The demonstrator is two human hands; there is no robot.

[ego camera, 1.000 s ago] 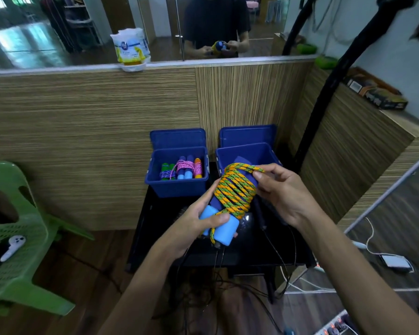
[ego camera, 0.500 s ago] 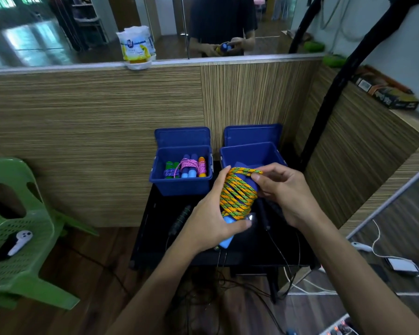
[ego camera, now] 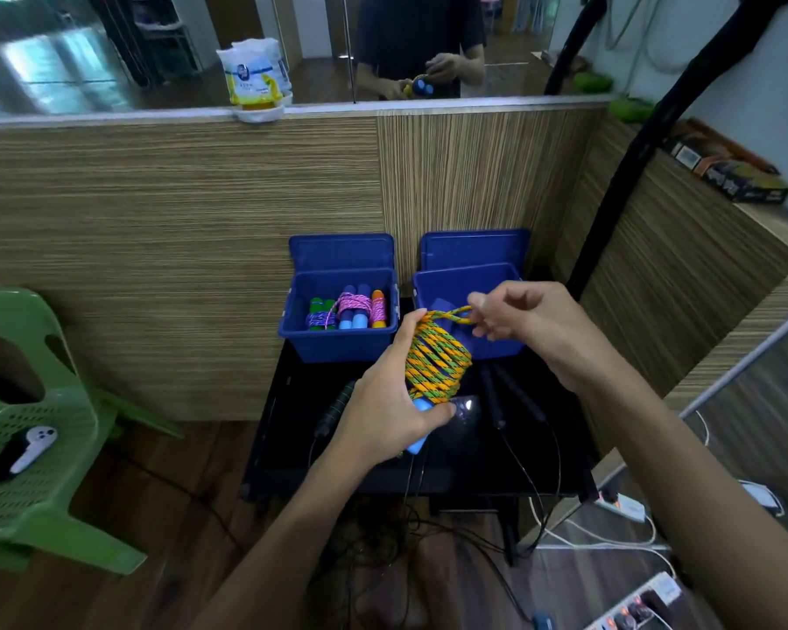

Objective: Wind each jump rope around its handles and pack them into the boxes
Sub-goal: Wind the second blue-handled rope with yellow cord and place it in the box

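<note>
Head view: jump rope (ego camera: 435, 359) between 2 hands (gripped)

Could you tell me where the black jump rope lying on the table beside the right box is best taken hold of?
Probably by its two black handles: they lie side by side on the black table, rigid and bare, while the cord trails thin off the front edge. Come from above, curling the fingers across both at mid-length.

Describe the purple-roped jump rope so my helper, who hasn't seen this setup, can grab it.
Two open blue boxes stand side by side on the black table. In the left box, at its left end, lies the purple-roped jump rope. Its green handles set it apart; the pink-wound bundles beside it have blue and orange handles.
</note>
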